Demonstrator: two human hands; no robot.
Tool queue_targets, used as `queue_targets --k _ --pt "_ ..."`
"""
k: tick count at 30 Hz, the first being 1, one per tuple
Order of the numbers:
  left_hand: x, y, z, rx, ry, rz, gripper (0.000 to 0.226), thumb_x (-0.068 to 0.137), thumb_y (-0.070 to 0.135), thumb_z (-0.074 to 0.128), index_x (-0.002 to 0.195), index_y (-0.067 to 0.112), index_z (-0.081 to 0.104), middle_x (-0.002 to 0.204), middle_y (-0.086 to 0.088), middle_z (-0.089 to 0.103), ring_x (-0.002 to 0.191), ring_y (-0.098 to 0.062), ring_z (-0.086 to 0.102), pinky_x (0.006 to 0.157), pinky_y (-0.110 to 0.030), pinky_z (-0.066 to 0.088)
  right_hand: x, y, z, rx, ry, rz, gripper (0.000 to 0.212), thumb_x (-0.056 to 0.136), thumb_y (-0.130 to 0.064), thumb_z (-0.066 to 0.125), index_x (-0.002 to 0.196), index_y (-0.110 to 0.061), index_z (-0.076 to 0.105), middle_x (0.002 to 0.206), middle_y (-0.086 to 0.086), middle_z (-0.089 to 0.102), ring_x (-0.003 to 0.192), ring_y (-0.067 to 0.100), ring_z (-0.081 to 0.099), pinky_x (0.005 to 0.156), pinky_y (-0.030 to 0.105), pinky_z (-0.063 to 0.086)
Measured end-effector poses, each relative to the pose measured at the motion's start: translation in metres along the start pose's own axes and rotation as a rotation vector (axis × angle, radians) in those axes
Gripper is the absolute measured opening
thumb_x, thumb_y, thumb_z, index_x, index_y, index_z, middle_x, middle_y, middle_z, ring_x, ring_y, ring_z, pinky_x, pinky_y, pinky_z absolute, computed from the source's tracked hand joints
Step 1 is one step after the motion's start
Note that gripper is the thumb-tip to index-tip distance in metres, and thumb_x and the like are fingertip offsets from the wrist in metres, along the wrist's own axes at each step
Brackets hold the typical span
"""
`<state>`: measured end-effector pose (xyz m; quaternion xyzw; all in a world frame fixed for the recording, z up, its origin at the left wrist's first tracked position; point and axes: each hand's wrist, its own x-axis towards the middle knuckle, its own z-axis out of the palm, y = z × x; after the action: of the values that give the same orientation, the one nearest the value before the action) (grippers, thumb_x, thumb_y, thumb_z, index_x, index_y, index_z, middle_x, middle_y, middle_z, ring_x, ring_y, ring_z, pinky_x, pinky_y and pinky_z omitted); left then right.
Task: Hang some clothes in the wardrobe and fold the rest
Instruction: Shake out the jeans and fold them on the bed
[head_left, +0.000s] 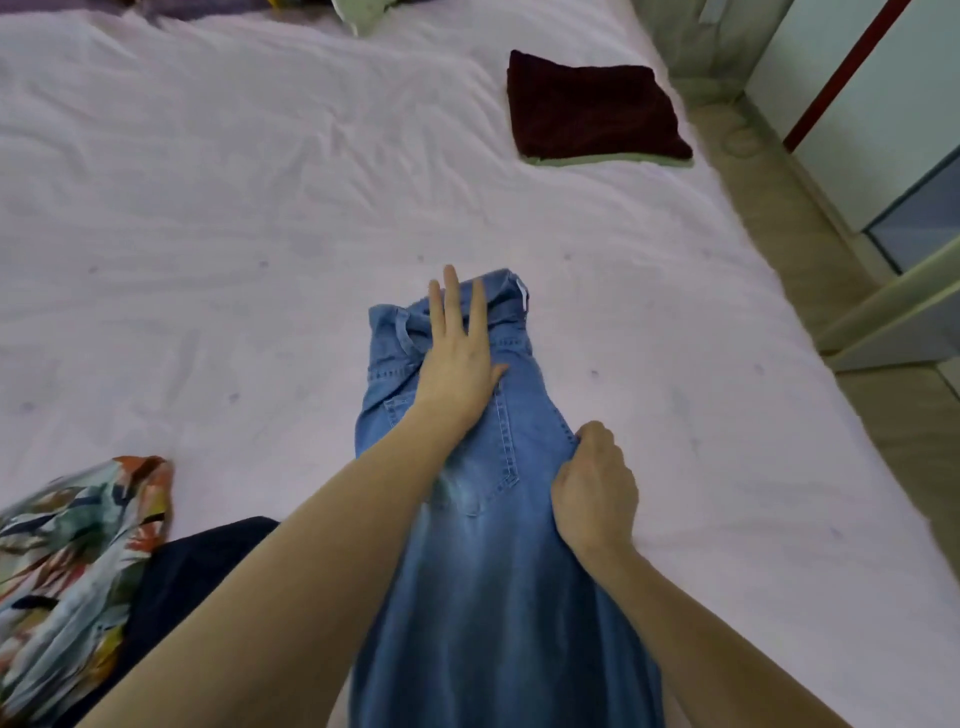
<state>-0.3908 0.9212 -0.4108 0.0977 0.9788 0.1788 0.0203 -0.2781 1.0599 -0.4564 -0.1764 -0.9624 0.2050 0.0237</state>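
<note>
A pair of blue jeans (488, 545) lies lengthwise on the pale pink bed sheet (218, 218), waistband away from me. My left hand (460, 353) rests flat on the waist part, fingers straight and spread. My right hand (595, 491) grips the right edge of the jeans near the back pocket, fingers curled into the denim. A folded dark maroon garment (592, 111) lies on a light green one at the bed's far right.
A colourful patterned garment (78, 561) and a dark navy one (187, 577) lie at the near left. The bed's right edge borders a beige floor (810, 260) and a white wardrobe (872, 104). More bedding sits at the far top edge.
</note>
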Motion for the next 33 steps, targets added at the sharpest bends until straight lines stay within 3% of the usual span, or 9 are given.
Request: queue_targets --k 2,4,8,12,17,19,24,28,33 --pt "0.005 -0.015 -0.015 0.028 0.172 0.049 0.08 0.093 0.03 0.058 0.153 0.009 0.009 0.159 -0.016 -0.008 0.147 -0.033 -0.002 0.103 -0.041 0.038 0.026 -0.017 -0.001 0.074 0.022 0.023 0.022 0.095 -0.014 0.044 0.113 -0.004 0.05 0.105 0.011 0.057 0.095 0.031 0.055 0.078 0.04 0.044" --pt "0.006 -0.034 -0.023 0.023 0.262 -0.107 0.074 0.093 0.035 0.055 0.151 0.01 0.017 0.159 -0.015 0.007 0.145 -0.032 0.012 0.107 -0.044 0.031 0.056 -0.037 -0.001 0.204 -0.044 0.057 0.035 0.099 -0.026 0.041 0.124 -0.002 0.046 0.115 0.012 0.056 0.103 0.029 0.053 0.084 0.037 0.042" --pt "0.007 -0.071 -0.021 -0.282 0.092 -0.602 0.069 0.093 0.048 0.051 0.137 -0.002 0.031 0.137 -0.022 0.04 0.125 -0.039 0.042 0.099 -0.046 0.038 0.101 -0.071 0.008 0.257 -0.204 0.066 0.04 0.1 -0.039 0.037 0.113 -0.003 0.047 0.113 0.012 0.055 0.093 0.025 0.053 0.071 0.033 0.038" --pt "0.015 -0.084 -0.012 -0.645 -0.059 -0.69 0.059 0.093 0.048 0.05 0.125 -0.001 0.047 0.122 -0.014 0.056 0.111 -0.033 0.054 0.09 -0.034 0.043 0.126 -0.084 0.018 0.166 -0.28 0.03 0.048 0.097 -0.046 0.042 0.117 -0.003 0.045 0.119 0.011 0.055 0.101 0.031 0.056 0.072 0.033 0.037" --pt "0.01 -0.09 -0.003 -0.891 -0.041 -0.621 0.028 0.091 0.031 0.053 0.108 0.008 0.053 0.105 -0.007 0.063 0.094 -0.023 0.06 0.084 -0.037 0.05 0.123 -0.081 0.022 0.129 -0.223 -0.053 0.036 0.1 -0.04 0.041 0.108 -0.004 0.043 0.098 0.008 0.057 0.078 0.024 0.05 0.065 0.033 0.035" --pt "0.017 -0.091 -0.006 -0.848 0.049 -0.554 0.022 0.096 0.027 0.052 0.107 0.008 0.049 0.103 -0.006 0.059 0.088 -0.018 0.056 0.07 -0.025 0.045 0.122 -0.087 0.021 0.154 -0.173 -0.087 0.033 0.101 -0.037 0.038 0.107 -0.005 0.041 0.088 0.006 0.057 0.071 0.022 0.049 0.061 0.034 0.035" --pt "0.059 -0.099 -0.016 -0.659 0.258 -0.434 0.017 0.097 0.023 0.05 0.105 0.009 0.043 0.101 -0.006 0.053 0.084 -0.022 0.052 0.069 -0.03 0.037 0.149 -0.116 0.03 0.21 -0.082 -0.11 0.027 0.102 -0.036 0.034 0.104 -0.009 0.038 0.08 0.001 0.052 0.067 0.023 0.049 0.058 0.034 0.034" --pt "0.059 -0.106 0.009 -0.494 0.175 -0.427 0.017 0.101 0.027 0.041 0.102 0.011 0.038 0.084 -0.004 0.053 0.073 -0.022 0.048 0.062 -0.031 0.029 0.147 -0.103 0.059 0.169 -0.037 -0.115 0.029 0.103 -0.038 0.029 0.101 -0.011 0.038 0.087 0.006 0.055 0.068 0.027 0.054 0.055 0.035 0.036" --pt "0.065 -0.113 0.017 -0.435 0.093 -0.444 0.035 0.102 0.03 0.038 0.121 0.0 0.039 0.118 -0.019 0.052 0.101 -0.034 0.053 0.074 -0.036 0.036 0.148 -0.104 0.066 -0.01 -0.025 -0.14 0.043 0.103 -0.039 0.029 0.125 -0.004 0.04 0.119 0.014 0.051 0.097 0.033 0.055 0.068 0.036 0.039"
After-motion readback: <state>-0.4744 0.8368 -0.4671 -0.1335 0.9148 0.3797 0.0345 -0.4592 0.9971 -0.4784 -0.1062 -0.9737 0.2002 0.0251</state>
